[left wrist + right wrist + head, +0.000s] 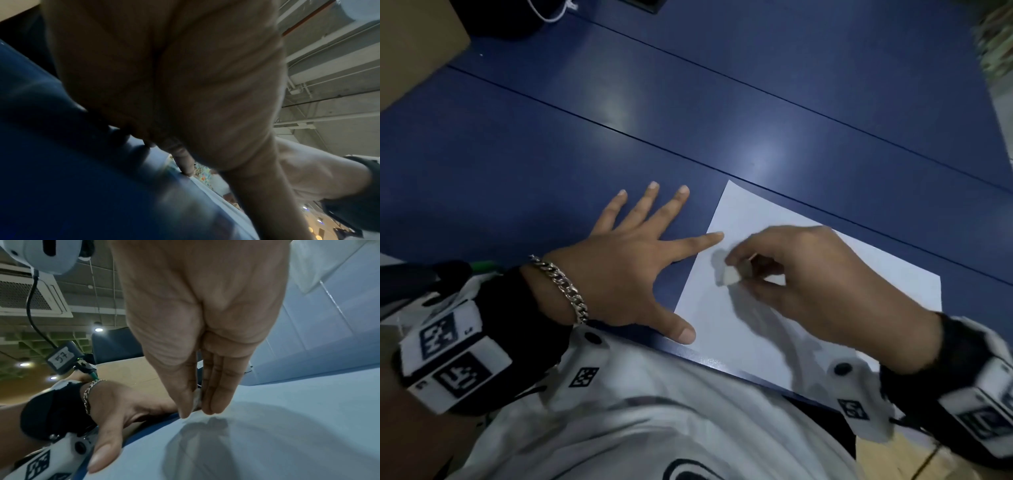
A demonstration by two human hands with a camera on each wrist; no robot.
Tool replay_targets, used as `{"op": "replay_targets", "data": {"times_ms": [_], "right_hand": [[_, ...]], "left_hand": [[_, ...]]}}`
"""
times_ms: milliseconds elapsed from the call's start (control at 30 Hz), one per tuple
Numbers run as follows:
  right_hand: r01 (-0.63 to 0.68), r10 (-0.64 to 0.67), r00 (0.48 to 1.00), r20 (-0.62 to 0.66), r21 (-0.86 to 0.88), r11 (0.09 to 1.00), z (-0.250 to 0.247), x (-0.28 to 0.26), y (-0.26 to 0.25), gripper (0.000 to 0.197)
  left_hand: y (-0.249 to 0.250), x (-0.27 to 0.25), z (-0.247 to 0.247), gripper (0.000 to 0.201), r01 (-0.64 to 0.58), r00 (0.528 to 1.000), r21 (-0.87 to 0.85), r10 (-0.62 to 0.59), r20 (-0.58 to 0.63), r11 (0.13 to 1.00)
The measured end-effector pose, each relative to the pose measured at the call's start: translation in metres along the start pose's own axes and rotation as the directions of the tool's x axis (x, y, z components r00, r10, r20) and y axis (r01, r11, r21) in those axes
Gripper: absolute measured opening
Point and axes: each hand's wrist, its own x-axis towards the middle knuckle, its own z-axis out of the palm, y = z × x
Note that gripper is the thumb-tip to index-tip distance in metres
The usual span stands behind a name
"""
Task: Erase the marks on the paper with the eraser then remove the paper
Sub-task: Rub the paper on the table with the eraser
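A white sheet of paper [818, 308] lies on the blue table [688, 120] near its front edge. My right hand [743, 270] pinches a small white eraser [730, 275] between thumb and fingers and holds it down on the sheet's left part; the right wrist view shows the eraser [197, 400] between the fingertips, touching the paper [287, 434]. My left hand [640, 253] lies flat with fingers spread on the table, its index fingertip and thumb on the paper's left edge. No marks show on the sheet.
A brown cardboard box [410, 44] stands at the back left beside a white cable [554, 13]. The table's front edge [722, 363] runs just before my white shirt. A seam [619, 132] crosses the tabletop behind the paper.
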Motion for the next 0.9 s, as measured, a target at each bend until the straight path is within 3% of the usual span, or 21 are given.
{"op": "replay_targets", "data": {"times_ms": [333,533,633,700,800,900], "right_hand": [[-0.039,0.032,0.994,-0.108,-0.061,0.997,0.009,0.027,-0.011,0.014],[0.094,-0.09,0.994,0.06,-0.071,0.993,0.011,0.015,-0.028,0.006],[-0.006,-0.005,0.997,-0.083,-0.134,0.991,0.005,0.03,-0.014,0.007],[-0.017,0.0,0.994,-0.114,-0.148,0.989,0.006,0.03,-0.012,0.008],[0.134,-0.131,0.991,0.028,-0.122,0.984,0.013,0.015,-0.03,0.002],[0.161,-0.148,0.983,0.108,-0.122,0.979,0.01,0.015,-0.03,0.002]], "left_hand": [[0.0,0.004,0.002,0.129,0.041,0.999,-0.006,-0.041,-0.029,0.999],[-0.002,0.005,0.004,0.13,0.036,0.999,0.006,-0.036,-0.034,0.999],[-0.001,0.005,0.004,0.13,0.04,0.999,0.009,-0.039,-0.03,0.999],[-0.001,0.006,0.004,0.13,0.04,0.999,0.009,-0.039,-0.027,0.999],[-0.001,0.006,0.004,0.13,0.043,0.999,0.023,-0.043,-0.02,0.999],[-0.001,0.006,0.004,0.13,0.044,0.999,0.024,-0.044,-0.014,0.999]]}}
